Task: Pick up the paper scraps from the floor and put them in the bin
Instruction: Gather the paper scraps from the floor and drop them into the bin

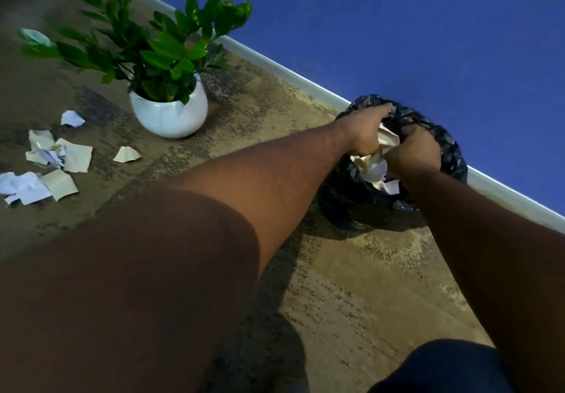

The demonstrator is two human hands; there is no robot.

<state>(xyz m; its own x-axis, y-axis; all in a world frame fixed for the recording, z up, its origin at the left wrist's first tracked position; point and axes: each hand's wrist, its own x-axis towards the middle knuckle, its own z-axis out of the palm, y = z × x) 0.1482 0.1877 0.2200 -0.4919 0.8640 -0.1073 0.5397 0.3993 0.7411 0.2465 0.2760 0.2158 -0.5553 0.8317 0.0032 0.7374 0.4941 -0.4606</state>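
Both hands, left hand (365, 131) and right hand (412, 151), clutching crumpled paper (374, 163) directly over the bin (452, 154); remaining scraps (58, 155) far left on the floor (351, 285).

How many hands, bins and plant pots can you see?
Hands: 2, the left hand and the right hand
Bin: 1
Plant pot: 1
Total: 4
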